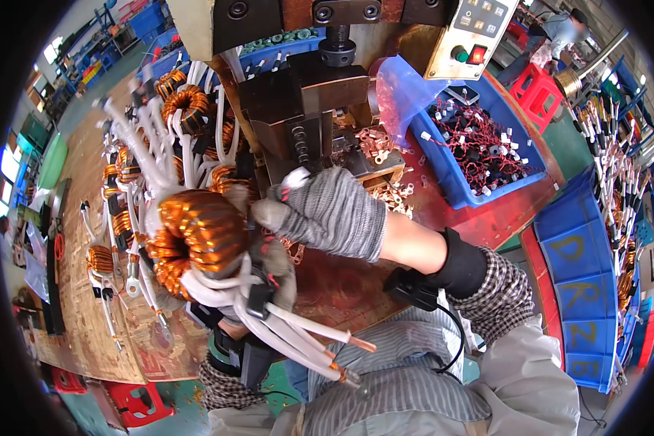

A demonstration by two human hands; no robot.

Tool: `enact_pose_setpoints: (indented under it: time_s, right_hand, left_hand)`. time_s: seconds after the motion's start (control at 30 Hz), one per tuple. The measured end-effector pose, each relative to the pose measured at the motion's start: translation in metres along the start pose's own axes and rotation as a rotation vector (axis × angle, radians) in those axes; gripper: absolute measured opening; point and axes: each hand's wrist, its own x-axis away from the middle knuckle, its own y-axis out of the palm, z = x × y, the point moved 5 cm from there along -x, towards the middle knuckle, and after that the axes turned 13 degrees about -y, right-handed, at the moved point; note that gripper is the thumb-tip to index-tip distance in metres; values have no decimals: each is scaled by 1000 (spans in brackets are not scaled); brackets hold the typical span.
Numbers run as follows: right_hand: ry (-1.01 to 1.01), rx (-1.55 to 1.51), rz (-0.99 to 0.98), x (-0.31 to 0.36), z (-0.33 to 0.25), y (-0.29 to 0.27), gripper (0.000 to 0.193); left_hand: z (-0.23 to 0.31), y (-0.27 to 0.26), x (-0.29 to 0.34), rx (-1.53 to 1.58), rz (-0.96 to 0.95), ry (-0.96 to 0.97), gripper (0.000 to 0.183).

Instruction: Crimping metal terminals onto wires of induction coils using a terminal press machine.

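Observation:
A large toroidal coil [203, 229] of thick copper wire hangs over the table's front part, its white-sleeved leads [291, 338] trailing toward my body with bare copper ends. My left hand [275, 272], in a grey glove, is wrapped round the coil's right side and partly hidden by it. More white-sleeved leads rise from the coil's far side. In front of the press tooling [305, 131] is my right hand [330, 211], in a grey knitted glove, with its fingers curled together. Whatever those fingers pinch is hidden; a small white patch shows at their top.
Copper ring terminals [376, 145] lie in a tray beside the press. Behind them stands a blue bin [458, 182] of red-black wired parts, next to a blue bag [407, 94]. Several coils [189, 109] crowd the table's left. A blue crate [578, 276] stands right; a person [559, 36] is farther back.

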Motion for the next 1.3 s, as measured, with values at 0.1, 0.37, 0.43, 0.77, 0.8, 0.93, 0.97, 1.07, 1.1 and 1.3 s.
enact_pose_setpoints:
  time_s: [0.1,0.37,0.43,0.77,0.8,0.93,0.97,1.07,1.1,1.3]
  right_hand:
    - [227,-296,-56,29,19,6,29]
    - [128,183,-324,77,32,33,22]
    - [135,248,-378,79,32,39,22]
    - [768,-1098,326,88,38,-2,21]
    - [793,-1153,341,86,39,-1,21]
    - [744,-1207,324,82,40,3,23]
    - [660,-1183,302,81,42,2,22]
    - [607,-1134,243,74,38,0,22]
    - [606,-1135,243,74,38,-1,22]
    - [582,-1219,273,74,42,-7,23]
  left_hand:
    - [7,39,-28,-12,-451,-178,19]
    - [60,14,-13,-262,-411,439,74]
    - [57,16,-12,-268,-397,466,82]
    - [37,26,-20,449,-138,540,85]
    - [39,23,-16,409,-132,537,86]
    - [50,-3,-15,-318,-72,482,87]
    - [49,-5,-19,-253,-137,480,87]
    - [51,-3,-20,-283,-221,464,87]
    - [50,-1,-21,-369,-256,441,86]
    - [51,-1,-15,-508,104,500,89]
